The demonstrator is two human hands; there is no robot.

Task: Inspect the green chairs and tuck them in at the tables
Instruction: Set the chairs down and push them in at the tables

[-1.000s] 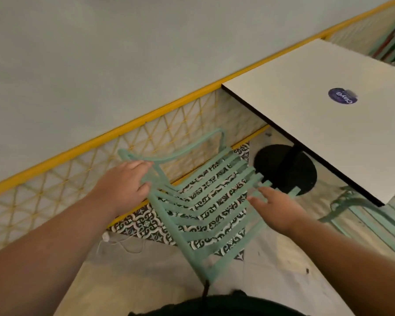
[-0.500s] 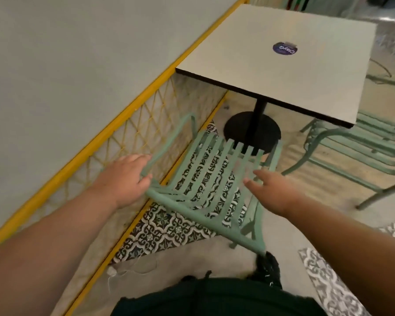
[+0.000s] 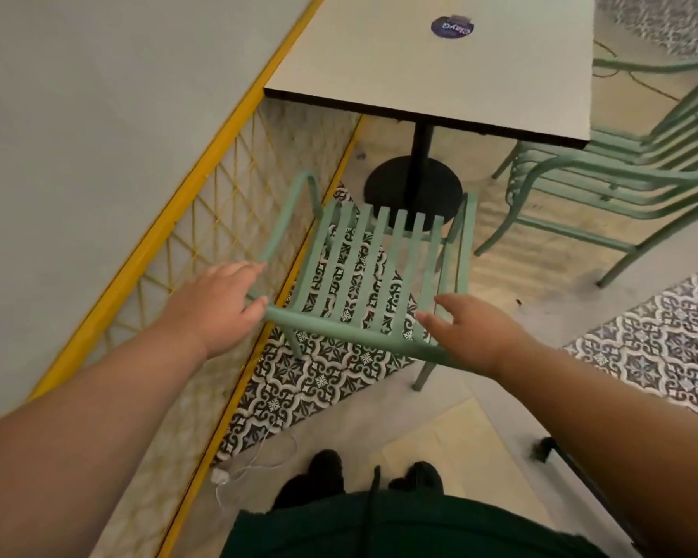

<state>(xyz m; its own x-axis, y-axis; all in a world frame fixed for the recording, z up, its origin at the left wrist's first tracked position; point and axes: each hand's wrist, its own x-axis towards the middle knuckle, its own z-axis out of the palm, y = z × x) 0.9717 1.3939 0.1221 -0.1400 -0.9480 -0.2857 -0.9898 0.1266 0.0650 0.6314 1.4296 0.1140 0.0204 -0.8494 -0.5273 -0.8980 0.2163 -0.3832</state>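
Observation:
A green slatted chair [image 3: 339, 330] stands in front of me, its seat facing the white square table [image 3: 440, 82]. The seat's front edge reaches the table's black round base [image 3: 387, 187] but sits short of the tabletop edge. My left hand [image 3: 218, 304] is closed around the left corner of the chair's back rail. My right hand [image 3: 472, 336] lies on the right end of that rail, fingers spread and uncurled.
A yellow lattice railing [image 3: 202, 219] runs close along the chair's left side. A stack of green chairs [image 3: 621, 175] stands right of the table. A white plug and cable [image 3: 222, 475] lie on the floor by my feet [image 3: 319, 469].
The chair has swung from tilted and skewed to level and square with the table. My left hand kept its hold on the corner; my right hand slid from the slats to the back rail.

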